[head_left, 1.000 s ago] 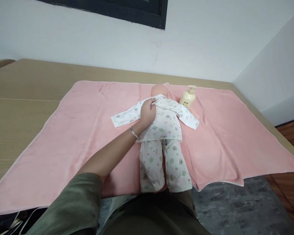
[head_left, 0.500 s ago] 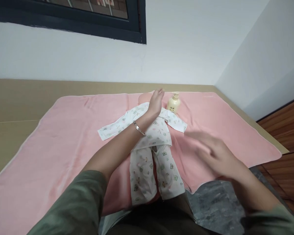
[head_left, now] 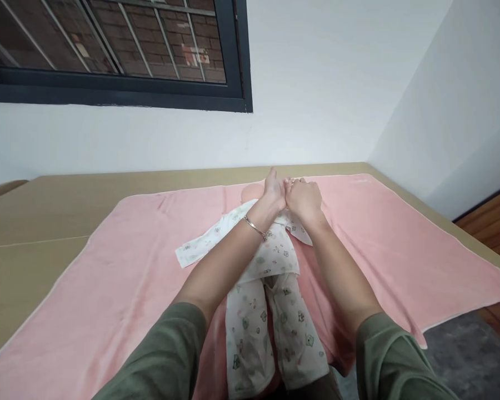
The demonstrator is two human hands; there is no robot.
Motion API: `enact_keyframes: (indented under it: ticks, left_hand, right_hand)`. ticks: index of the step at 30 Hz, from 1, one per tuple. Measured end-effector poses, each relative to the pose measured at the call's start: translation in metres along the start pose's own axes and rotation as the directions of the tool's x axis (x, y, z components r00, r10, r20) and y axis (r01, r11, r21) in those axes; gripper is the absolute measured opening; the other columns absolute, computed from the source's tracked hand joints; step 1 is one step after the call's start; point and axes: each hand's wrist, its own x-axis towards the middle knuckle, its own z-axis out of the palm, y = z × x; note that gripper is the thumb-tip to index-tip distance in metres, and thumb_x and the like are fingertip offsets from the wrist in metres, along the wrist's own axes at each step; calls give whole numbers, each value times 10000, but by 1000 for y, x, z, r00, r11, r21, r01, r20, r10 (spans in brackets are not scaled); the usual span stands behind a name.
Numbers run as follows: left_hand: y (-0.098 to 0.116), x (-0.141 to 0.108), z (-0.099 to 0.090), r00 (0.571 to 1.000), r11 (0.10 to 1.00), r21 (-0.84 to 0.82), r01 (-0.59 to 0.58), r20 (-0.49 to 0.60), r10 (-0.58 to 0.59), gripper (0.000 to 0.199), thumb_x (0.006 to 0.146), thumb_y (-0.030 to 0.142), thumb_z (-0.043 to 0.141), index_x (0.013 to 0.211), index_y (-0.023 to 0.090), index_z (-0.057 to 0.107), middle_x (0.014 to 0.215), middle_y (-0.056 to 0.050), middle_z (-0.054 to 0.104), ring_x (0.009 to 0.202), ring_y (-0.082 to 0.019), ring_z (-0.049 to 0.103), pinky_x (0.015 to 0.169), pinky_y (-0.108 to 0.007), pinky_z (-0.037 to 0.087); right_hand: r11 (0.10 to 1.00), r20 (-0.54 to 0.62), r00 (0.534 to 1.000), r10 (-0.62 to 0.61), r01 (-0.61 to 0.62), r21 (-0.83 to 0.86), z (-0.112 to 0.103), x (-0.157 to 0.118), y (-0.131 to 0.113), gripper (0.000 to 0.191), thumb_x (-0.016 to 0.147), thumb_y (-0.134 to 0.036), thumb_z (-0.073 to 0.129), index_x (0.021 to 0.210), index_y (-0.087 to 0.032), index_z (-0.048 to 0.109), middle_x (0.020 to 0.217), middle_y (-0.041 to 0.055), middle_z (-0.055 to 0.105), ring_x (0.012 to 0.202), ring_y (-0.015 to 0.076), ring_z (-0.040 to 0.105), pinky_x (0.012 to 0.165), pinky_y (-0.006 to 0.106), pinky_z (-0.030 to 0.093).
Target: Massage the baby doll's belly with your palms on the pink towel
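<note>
Left hand: The left hand (head_left: 276, 191) is staying out flat, thumb pointing up, palm opening toward 3 o'clock; its fingers are partly hiding beside the other hand.
Right hand: The right hand (head_left: 304, 198) is curling its fingers, knuckles rounding on top; whether it is gripping anything, I cannot tell.
Wrist: A thin, shiny metal bracelet (head_left: 255, 226) is circling the left one.
Doll: Its smooth, round head (head_left: 251, 193) is showing at 9 o'clock, just beside the left hand.
Shirt: The white cotton-like shirt (head_left: 277, 255), printed with small figures, is lying toward 6 o'clock, partly under the left forearm; one straight sleeve is stretching to 8 o'clock.
Trousers: Matching trousers (head_left: 250, 333) are spreading two wide, tube-like legs at 6 o'clock.
Blanket: Soft pink plush (head_left: 129, 289), edged in pale piping, is rippling beneath the clothes.
Table: Smooth, wood-toned boards (head_left: 66, 208) are showing at 9 o'clock.
Window: A dark frame (head_left: 170, 95) is surrounding straight metal bars at 10 o'clock.
Cabinet: Reddish grained wood (head_left: 494, 225) is standing at 3 o'clock.
</note>
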Motion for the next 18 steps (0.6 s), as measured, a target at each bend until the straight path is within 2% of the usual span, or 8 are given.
enact_keyframes:
  ticks: [1, 3, 6, 8, 10, 12, 15, 18]
  left_hand:
    - [2, -1, 0, 1000, 999, 37, -19, 16, 18, 577, 972, 600, 274, 1009, 117, 588, 795, -123, 702, 682, -229, 707, 631, -312, 587]
    - [5, -5, -2, 998, 992, 114, -54, 36, 50, 608, 995, 552, 189, 1114, 97, 574, 905, -149, 716, 701, -215, 709, 629, -301, 584]
    - [6, -14, -7, 994, 975, 194, -109, 16, 109, 618, 1001, 507, 180, 1287, 71, 511, 1162, -196, 681, 955, -223, 714, 742, -278, 590]
    - [5, -25, -15, 989, 956, 260, -138, -17, 148, 621, 995, 490, 219, 1324, 42, 495, 1274, -217, 633, 1138, -220, 659, 864, -253, 569]
    - [2, -41, -24, 984, 932, 332, -143, -54, 171, 588, 983, 460, 266, 1303, 40, 526, 1328, -216, 607, 1265, -213, 584, 1013, -255, 504]
    - [-1, -62, -33, 975, 906, 392, -158, -83, 206, 490, 956, 393, 340, 1264, 85, 565, 1354, -179, 605, 1336, -203, 525, 1143, -287, 400]
    - [-2, -95, -41, 951, 875, 438, -207, -119, 285, 362, 908, 292, 403, 1178, 153, 600, 1369, -115, 611, 1375, -199, 484, 1241, -336, 263]
    - [3, -120, -43, 937, 870, 438, -228, -143, 318, 318, 888, 260, 403, 1121, 160, 596, 1360, -112, 617, 1367, -217, 496, 1242, -349, 291]
  right_hand:
    - [1000, -7, 1000, 21, -21, -11, 1, -1, -1, 561, 1038, -406, 224, 1165, -71, 655, 1209, 202, 650, 1157, 328, 565, 1008, 455, 387]
    - [997, -19, 998, 62, -63, -41, 3, -2, -2, 556, 1028, -435, 242, 1223, -91, 633, 1266, 186, 627, 1198, 352, 517, 966, 463, 416]
    - [992, 5, 996, 87, -87, -88, 5, -5, -1, 561, 1017, -458, 251, 1403, -136, 497, 1431, 160, 517, 1231, 359, 495, 964, 498, 432]
    - [989, 47, 995, 93, -87, -116, 4, -9, -1, 581, 1016, -458, 224, 1480, -154, 398, 1520, 145, 420, 1224, 349, 522, 985, 515, 433]
    - [987, 103, 990, 99, -84, -140, 2, -11, -1, 592, 1017, -447, 185, 1514, -162, 335, 1570, 142, 340, 1182, 329, 576, 1002, 522, 436]
    - [983, 154, 982, 110, -85, -162, -2, -13, -2, 597, 1017, -441, 161, 1539, -175, 278, 1599, 146, 275, 1148, 308, 616, 995, 508, 455]
    - [976, 194, 973, 129, -90, -197, -5, -16, -5, 613, 1009, -451, 157, 1565, -197, 201, 1624, 146, 195, 1150, 299, 628, 934, 463, 509]
    - [968, 188, 974, 129, -83, -237, -3, -19, -11, 622, 1006, -457, 154, 1571, -198, 180, 1626, 164, 174, 1116, 315, 646, 871, 459, 538]
